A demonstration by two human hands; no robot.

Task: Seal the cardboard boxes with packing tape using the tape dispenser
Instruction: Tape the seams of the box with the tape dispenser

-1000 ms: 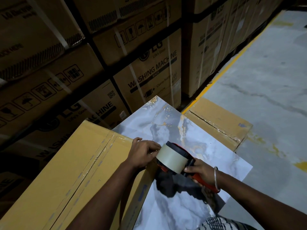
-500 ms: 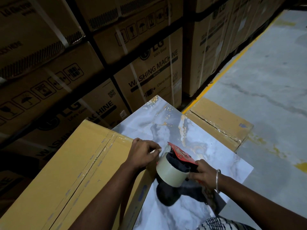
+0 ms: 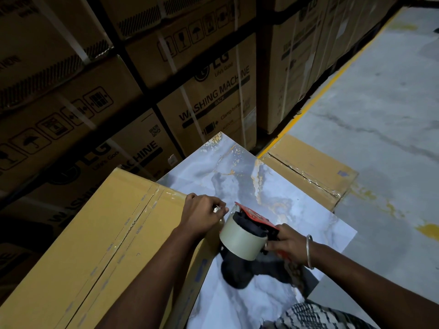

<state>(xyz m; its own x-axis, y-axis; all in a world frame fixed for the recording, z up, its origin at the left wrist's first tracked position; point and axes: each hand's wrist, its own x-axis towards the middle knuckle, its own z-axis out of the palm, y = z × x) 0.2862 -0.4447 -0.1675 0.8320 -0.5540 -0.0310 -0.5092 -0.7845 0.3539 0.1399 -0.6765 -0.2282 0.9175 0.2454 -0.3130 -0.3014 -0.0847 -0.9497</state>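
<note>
I see left hand (image 3: 204, 216) pinching tape end at 10 o'clock of tape dispenser (image 3: 249, 230) — right hand (image 3: 286, 245) gripping handle. Risk, I judge: tape slips, sticks back on roll, or lands crooked on cardboard box (image 3: 95, 245).

Place: a warehouse or goods store.
Stock: tall stacks of strapped washing machine cartons (image 3: 209, 98) filled the left and rear, printed with handling symbols.
Floor: bare grey concrete floor (image 3: 380, 115) ran alongside, edged by a painted yellow line (image 3: 316, 98) marking an aisle.
Packing: plain cardboard boxes (image 3: 95, 245) lay sealed with clear tape.
Light: dim.
</note>
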